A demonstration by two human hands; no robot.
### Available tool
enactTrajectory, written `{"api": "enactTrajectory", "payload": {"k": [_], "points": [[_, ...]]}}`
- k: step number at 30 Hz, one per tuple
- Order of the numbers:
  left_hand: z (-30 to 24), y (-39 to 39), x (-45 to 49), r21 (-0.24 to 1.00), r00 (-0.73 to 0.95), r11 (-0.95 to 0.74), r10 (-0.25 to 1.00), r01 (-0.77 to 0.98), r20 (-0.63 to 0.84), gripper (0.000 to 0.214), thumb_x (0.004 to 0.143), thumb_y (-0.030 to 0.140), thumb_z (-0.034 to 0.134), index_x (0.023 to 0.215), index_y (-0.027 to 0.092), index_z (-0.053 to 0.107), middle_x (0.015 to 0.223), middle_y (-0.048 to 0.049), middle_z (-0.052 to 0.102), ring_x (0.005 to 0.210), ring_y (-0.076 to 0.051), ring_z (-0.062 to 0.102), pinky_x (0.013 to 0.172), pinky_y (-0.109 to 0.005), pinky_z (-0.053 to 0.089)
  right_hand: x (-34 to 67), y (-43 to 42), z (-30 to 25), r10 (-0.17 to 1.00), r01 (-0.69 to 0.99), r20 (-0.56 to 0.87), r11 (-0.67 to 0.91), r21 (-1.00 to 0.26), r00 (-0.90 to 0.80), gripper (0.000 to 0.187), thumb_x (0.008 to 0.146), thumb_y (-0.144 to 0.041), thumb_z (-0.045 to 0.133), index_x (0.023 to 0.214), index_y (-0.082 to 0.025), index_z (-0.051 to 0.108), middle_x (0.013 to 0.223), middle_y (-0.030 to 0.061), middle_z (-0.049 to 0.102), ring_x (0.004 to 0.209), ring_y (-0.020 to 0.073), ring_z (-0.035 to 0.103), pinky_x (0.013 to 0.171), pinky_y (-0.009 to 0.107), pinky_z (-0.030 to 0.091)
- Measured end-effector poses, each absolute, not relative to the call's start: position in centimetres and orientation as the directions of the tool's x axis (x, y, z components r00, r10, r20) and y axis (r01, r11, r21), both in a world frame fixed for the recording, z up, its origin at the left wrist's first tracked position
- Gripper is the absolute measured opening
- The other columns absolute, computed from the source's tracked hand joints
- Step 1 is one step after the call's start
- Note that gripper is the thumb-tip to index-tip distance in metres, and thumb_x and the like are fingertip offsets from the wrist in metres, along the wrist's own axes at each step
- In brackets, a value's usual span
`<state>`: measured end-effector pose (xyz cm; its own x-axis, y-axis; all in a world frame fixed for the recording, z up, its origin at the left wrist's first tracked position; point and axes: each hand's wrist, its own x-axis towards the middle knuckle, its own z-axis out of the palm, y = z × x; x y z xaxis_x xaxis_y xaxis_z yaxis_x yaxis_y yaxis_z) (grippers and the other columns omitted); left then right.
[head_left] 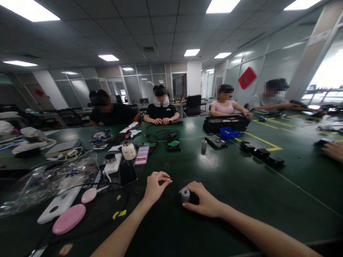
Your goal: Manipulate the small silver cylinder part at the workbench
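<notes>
My right hand (203, 200) is curled around a small motor (185, 195), a short grey metal cylinder standing upright on the green table (160, 228). Dark holes show in its top face. To its left, my left hand (157, 187) hovers with thumb and forefinger brought together in a pinch. Whatever may sit between those fingertips is too small to make out. A similar metal cylinder (204, 144) stands farther off on the table, apart from both hands.
At left lie a phone (128, 173), a cream jar (128, 150), a pink disc (69, 218), clear plastic bags (66, 175) and cables. Ahead are a hard drive (216, 141), a blue tray (229, 133) and black blocks (262, 152). Several people sit opposite; another person's hand (333, 150) is at right.
</notes>
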<state>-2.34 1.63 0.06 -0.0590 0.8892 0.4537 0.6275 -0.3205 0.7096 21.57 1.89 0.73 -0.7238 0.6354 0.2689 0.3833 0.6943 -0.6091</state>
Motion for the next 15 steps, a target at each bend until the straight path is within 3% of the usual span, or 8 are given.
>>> {"api": "enactTrajectory", "payload": {"k": [6,9,15], "points": [[-1.2,2.1,-2.8,0.677,-0.031,-0.263,0.920,0.687,0.390,0.038,0.064,0.036,0.084,0.098,0.027,0.069,0.083,-0.0002,0.078,0.104,-0.031,0.064,0.095,-0.049,0.037,21.6,1.7,0.9,0.648,0.398,0.265,0.687,-0.609,-0.714,0.037,0.080,-0.038,0.069,0.113,-0.024,0.063,0.109,0.0064,0.065,0.103,0.0261,0.055,0.095,0.042,0.037],[-0.7,1.8,-2.3,0.672,-0.024,-0.279,0.914,0.686,0.404,0.030,0.070,0.033,0.080,0.097,0.027,0.069,0.078,0.0005,0.078,0.104,-0.030,0.063,0.097,-0.050,0.036,21.6,1.8,0.9,0.667,0.415,0.233,0.660,-0.626,-0.708,0.035,0.079,-0.040,0.069,0.109,-0.023,0.065,0.109,0.0066,0.064,0.105,0.0265,0.054,0.094,0.043,0.036],[0.3,-0.5,0.7,0.703,0.009,-0.391,0.877,0.594,0.480,0.013,0.082,0.033,0.071,0.090,0.023,0.069,0.103,-0.0044,0.075,0.102,-0.023,0.066,0.095,-0.039,0.044,21.6,2.1,0.4,0.685,0.418,0.200,0.621,-0.663,-0.701,0.029,0.077,-0.039,0.071,0.102,-0.024,0.069,0.110,0.0061,0.064,0.107,0.0272,0.052,0.096,0.044,0.035]]}}
